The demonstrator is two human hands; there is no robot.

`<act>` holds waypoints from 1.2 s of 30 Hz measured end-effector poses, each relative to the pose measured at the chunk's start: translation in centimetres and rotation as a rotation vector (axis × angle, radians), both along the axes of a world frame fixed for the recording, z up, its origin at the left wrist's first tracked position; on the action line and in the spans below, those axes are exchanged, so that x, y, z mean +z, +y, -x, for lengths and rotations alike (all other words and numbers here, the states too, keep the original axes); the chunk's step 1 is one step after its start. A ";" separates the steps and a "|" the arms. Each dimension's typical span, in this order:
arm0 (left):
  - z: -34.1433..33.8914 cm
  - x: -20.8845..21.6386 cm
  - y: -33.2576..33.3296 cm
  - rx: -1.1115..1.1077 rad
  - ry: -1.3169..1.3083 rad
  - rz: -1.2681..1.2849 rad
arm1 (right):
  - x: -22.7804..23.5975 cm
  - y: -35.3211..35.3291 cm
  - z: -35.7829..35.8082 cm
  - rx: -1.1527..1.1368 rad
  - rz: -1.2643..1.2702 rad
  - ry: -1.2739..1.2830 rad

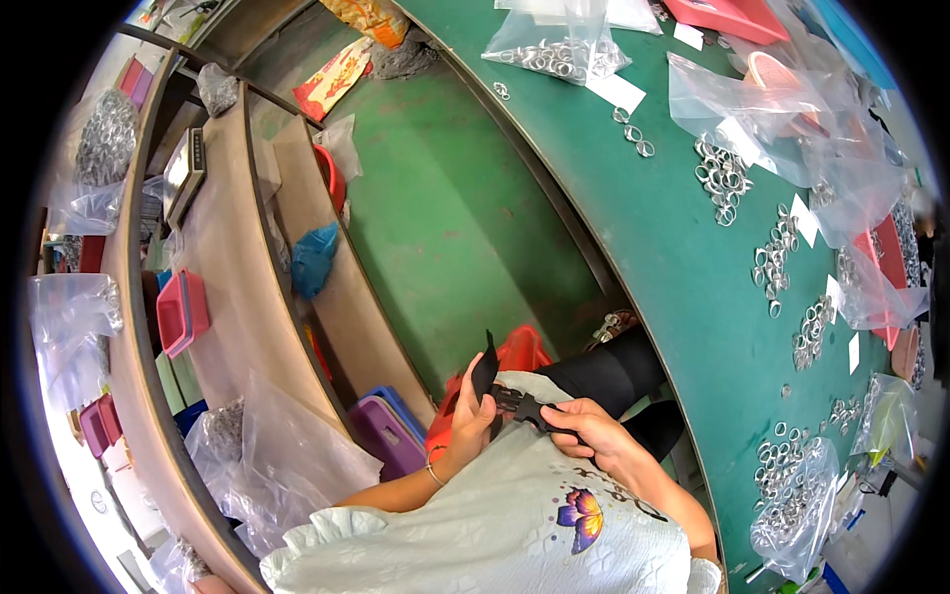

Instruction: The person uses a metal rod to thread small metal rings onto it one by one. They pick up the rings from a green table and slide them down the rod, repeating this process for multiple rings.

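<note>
In front of my lap I hold a black strap with a black plastic buckle (pixel 526 405). The fingers of my left hand (pixel 469 424) are closed on the strap beside the buckle, and a flat black strap end (pixel 485 368) sticks up past them. My right hand (pixel 592 432) pinches the buckle's other side between thumb and fingers. Whether the buckle's halves are fully joined I cannot tell. Both hands are above my pale apron (pixel 475 515), which has a butterfly print (pixel 581 519).
To the right runs a green table (pixel 633 238) with piles of metal rings (pixel 723 178), white paper slips (pixel 616 92) and clear bags (pixel 795 505). Wooden shelves (pixel 233 247) on the left hold a pink basket (pixel 183 313) and bags. A purple basket (pixel 388 441) and a red stool (pixel 522 348) stand nearby.
</note>
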State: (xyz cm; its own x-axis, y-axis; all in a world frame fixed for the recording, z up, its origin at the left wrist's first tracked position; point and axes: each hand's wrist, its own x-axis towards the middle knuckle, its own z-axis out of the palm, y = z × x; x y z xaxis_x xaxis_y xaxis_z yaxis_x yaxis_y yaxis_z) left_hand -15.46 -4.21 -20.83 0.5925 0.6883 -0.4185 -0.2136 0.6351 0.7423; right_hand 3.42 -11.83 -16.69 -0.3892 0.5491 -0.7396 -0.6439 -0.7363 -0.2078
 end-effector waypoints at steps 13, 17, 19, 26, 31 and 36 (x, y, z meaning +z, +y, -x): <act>-0.4 1.4 0.9 -0.353 0.252 -0.302 | -0.8 0.3 0.4 -0.057 0.016 0.053; -0.2 0.8 0.9 -0.394 0.289 -0.373 | -0.8 0.4 0.1 -0.031 -0.002 0.082; 0.0 0.4 0.9 -0.421 0.306 -0.400 | -0.9 0.3 0.1 -0.020 -0.022 0.100; -0.5 0.3 0.7 -0.444 0.258 -0.354 | -1.1 0.3 0.0 0.001 -0.059 0.137; -1.3 1.8 0.8 -0.510 0.298 -0.404 | -1.8 -0.8 0.1 -0.015 -0.061 0.139; -1.9 1.1 1.0 -0.373 0.339 -0.254 | -3.8 -5.1 0.5 -0.247 -0.372 -0.875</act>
State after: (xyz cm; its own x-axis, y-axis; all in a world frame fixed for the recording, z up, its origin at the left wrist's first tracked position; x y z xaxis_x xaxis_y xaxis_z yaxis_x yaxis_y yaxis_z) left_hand -13.53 -3.23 -19.74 0.6766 0.5617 -0.4761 0.2681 0.4142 0.8698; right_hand 2.92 -16.90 -20.46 0.3708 0.7976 -0.4758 -0.2796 -0.3927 -0.8761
